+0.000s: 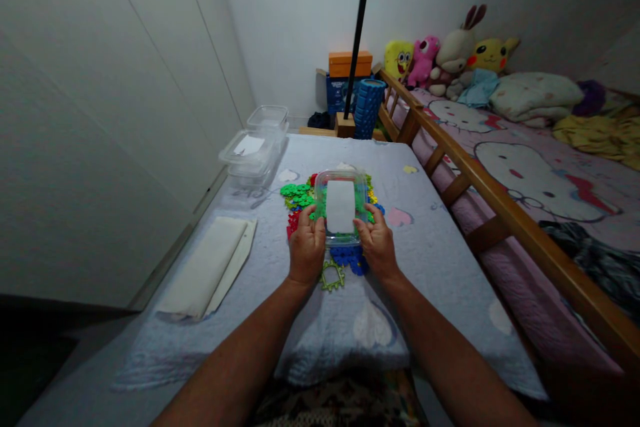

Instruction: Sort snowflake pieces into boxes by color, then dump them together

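Note:
Between my two hands is a clear plastic container with a white paper label on top. My left hand grips its left side, thumb on the near corner. On the opposite side my right hand holds it the same way. Beneath and around the container lie colourful plastic toy pieces: green ones and red ones to the left, blue ones in front. An olive square-shaped piece lies nearest to me. Whether the container rests on the pieces or hovers over them, I cannot tell.
Clear plastic containers stand at the table's back left. Folded cream paper lies at the left on the cloth-covered table. A wooden bed rail runs along the right. Behind the table rise a black pole and a blue roller.

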A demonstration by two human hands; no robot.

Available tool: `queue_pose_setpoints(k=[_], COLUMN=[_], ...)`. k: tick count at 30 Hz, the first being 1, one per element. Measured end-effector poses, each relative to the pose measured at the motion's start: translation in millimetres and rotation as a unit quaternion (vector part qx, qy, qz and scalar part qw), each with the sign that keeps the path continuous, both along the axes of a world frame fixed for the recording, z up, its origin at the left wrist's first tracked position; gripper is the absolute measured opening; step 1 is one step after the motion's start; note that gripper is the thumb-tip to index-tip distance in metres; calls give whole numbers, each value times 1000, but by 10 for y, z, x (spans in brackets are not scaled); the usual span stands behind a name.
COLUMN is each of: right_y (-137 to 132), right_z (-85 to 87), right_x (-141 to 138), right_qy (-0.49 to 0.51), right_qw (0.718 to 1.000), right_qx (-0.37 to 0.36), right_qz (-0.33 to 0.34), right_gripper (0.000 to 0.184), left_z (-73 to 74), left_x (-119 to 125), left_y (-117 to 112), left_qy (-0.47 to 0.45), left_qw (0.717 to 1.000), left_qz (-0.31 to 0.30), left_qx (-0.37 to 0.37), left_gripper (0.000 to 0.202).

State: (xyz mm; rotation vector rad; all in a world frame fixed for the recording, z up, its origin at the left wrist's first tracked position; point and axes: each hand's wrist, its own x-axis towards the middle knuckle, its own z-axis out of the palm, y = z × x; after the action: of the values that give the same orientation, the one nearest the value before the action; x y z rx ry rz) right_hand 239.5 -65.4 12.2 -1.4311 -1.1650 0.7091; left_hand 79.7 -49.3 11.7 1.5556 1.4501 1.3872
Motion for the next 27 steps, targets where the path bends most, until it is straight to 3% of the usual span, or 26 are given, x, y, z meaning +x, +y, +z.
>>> queue_pose_setpoints(k=[10, 16, 21, 24, 27], right_y=[11, 123, 396, 474, 447], right_z=[-103, 110, 260, 249, 206], right_x=[7, 162, 367, 406, 376], right_qy=[8, -10, 105, 149, 157], right_qw=[1000, 999, 994, 989, 987], right_qx=[-9, 31, 29, 19, 10], right_qz=[22, -25, -24, -12, 2], right_gripper=[52, 40, 44, 44, 43], left_z=[38, 43, 104, 197, 309], left_x=[4, -16, -33, -47, -44], left_y=[-11, -56, -131, -46, 161], left_qy=[-16, 3, 90, 118, 54], left_qw=[1000, 1000, 993, 987, 990], left_qz=[-1, -23, -72, -92, -105], left_qx=[-5, -10, -39, -56, -74], left_gripper=[30, 31, 30, 19, 26])
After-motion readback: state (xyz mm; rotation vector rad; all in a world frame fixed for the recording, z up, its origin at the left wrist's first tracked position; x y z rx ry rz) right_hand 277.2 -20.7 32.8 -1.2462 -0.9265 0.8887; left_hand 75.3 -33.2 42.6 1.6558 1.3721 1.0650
